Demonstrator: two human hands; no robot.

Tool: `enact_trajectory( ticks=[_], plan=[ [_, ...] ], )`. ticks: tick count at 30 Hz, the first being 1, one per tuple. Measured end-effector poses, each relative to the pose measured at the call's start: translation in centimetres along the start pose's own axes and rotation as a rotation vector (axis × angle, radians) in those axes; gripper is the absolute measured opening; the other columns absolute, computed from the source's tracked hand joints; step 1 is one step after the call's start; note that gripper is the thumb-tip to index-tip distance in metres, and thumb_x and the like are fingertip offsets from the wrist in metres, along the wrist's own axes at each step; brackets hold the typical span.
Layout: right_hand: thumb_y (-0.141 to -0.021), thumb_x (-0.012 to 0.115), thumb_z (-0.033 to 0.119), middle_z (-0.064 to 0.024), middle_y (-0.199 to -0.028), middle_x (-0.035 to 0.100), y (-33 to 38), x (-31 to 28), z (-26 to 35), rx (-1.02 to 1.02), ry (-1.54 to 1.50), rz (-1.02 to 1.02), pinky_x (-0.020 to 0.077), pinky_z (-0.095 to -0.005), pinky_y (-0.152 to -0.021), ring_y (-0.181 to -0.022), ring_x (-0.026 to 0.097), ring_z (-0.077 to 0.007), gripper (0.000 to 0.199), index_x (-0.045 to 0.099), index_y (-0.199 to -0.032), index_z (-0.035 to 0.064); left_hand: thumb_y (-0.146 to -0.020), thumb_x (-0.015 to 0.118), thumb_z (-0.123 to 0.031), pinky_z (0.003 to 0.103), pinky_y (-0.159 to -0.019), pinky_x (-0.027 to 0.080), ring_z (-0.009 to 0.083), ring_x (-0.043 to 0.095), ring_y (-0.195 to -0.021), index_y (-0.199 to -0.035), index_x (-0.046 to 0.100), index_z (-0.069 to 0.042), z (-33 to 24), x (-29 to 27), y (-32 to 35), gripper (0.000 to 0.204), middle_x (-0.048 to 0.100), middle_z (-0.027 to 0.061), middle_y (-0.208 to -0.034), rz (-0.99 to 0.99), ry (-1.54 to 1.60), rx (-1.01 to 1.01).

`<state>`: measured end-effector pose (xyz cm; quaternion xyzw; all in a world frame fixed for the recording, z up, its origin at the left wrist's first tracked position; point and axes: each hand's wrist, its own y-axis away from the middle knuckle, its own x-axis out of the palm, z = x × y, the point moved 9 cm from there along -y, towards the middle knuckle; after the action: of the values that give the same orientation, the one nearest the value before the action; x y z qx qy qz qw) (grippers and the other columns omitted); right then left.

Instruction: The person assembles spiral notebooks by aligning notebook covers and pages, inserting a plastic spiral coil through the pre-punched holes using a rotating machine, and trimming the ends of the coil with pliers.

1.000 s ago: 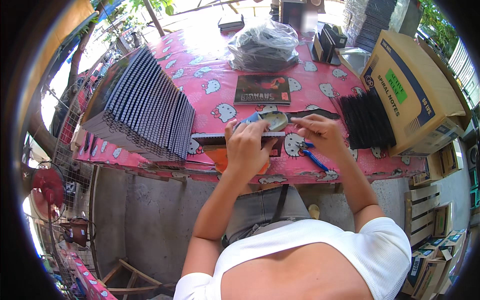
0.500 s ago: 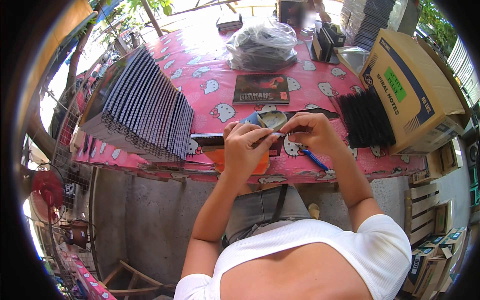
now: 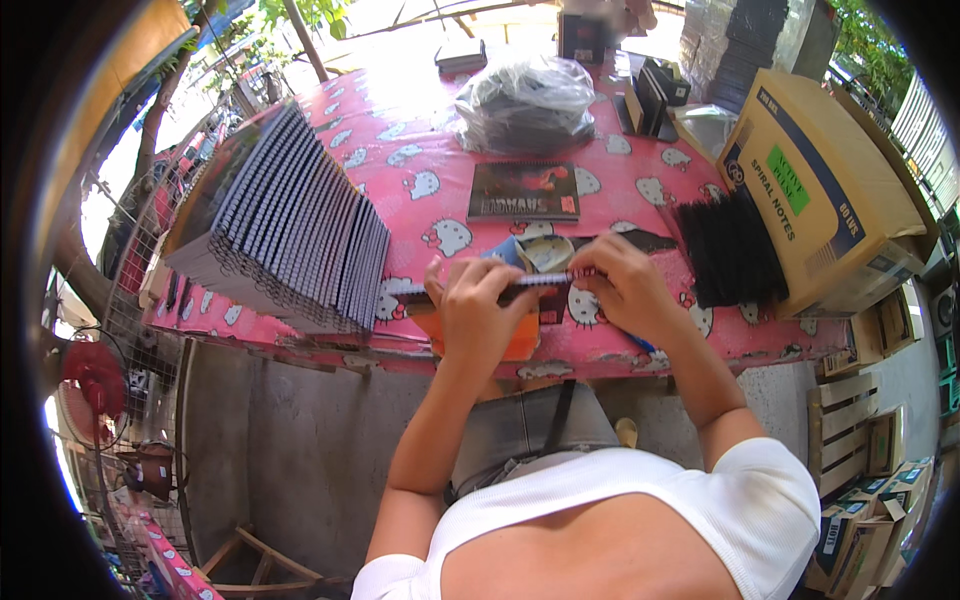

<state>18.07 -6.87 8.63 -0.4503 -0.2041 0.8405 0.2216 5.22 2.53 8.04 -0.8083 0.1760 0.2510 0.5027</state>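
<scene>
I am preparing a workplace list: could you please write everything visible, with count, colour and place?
Table: one, pink-covered, centre
Bound notebooks: many, pale-edged, stacked table left
Held notebook: one, dark-edged, table front
Flat notebook: one, dark, table middle
Round item (kind unclear): one, pale, behind held notebook
Tool: one, blue, partly hidden, table front
Plastic bag: one, clear, table back
Box: one, brown, table right
Coils: many, black, beside box
Wrapped stack: one, dark, back right
Fan: one, red, far left
Cartons: several, brown, lower right
Left grip: one, bare, on held notebook
Right grip: one, bare, at held notebook's right end
</scene>
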Motion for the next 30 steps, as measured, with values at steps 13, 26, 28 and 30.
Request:
enact_trajectory(
  ticks=[13,26,28,30],
  plan=[
    [-0.08,0.066,0.011,-0.0095,-0.083,0.06,-0.4,0.7,1.3,0.05,-0.025,0.0,0.049,-0.0402,-0.062,-0.076,0.062,-0.0308,0.01,0.061,-0.087,0.0066,-0.063,0.079,-0.024,0.041,-0.095,0.03,0.0182,0.057,-0.076,-0.075,0.07,-0.013,0.2,0.0,0.9,0.019,0.065,-0.0003,-0.073,-0.012,0.028,-0.021],
    [-0.081,0.066,0.016,-0.0106,-0.087,0.059,0.1,0.4,2.0,0.056,0.143,-0.054,0.0485,-0.0411,-0.059,-0.072,0.061,-0.032,0.014,0.061,-0.091,0.007,-0.063,0.081,-0.028,0.04,-0.094,0.03,0.0165,0.057,-0.075,-0.074,0.071,-0.015,0.2,0.0,1.0,0.02,0.065,-0.0018,-0.071,-0.027,0.034,-0.022],
    [-0.081,0.066,0.016,-0.0104,-0.087,0.058,-0.2,0.9,2.2,0.059,0.126,-0.033,0.0483,-0.0417,-0.059,-0.071,0.061,-0.0324,0.015,0.06,-0.09,0.0071,-0.063,0.08,-0.028,0.04,-0.094,0.03,0.0166,0.057,-0.075,-0.075,0.071,-0.015,0.2,-0.1,1.0,0.02,0.065,-0.0017,-0.071,-0.02,0.033,-0.019],
    [-0.08,0.066,0.015,-0.0092,-0.082,0.057,-0.4,0.8,3.1,-0.026,0.113,-0.124,0.0479,-0.0417,-0.058,-0.069,0.06,-0.0323,0.012,0.06,-0.086,0.0067,-0.063,0.08,-0.028,0.04,-0.093,0.03,0.0165,0.057,-0.075,-0.075,0.071,-0.015,0.2,-0.1,1.0,0.02,0.065,-0.0017,-0.072,-0.034,0.024,-0.024]
  ],
)
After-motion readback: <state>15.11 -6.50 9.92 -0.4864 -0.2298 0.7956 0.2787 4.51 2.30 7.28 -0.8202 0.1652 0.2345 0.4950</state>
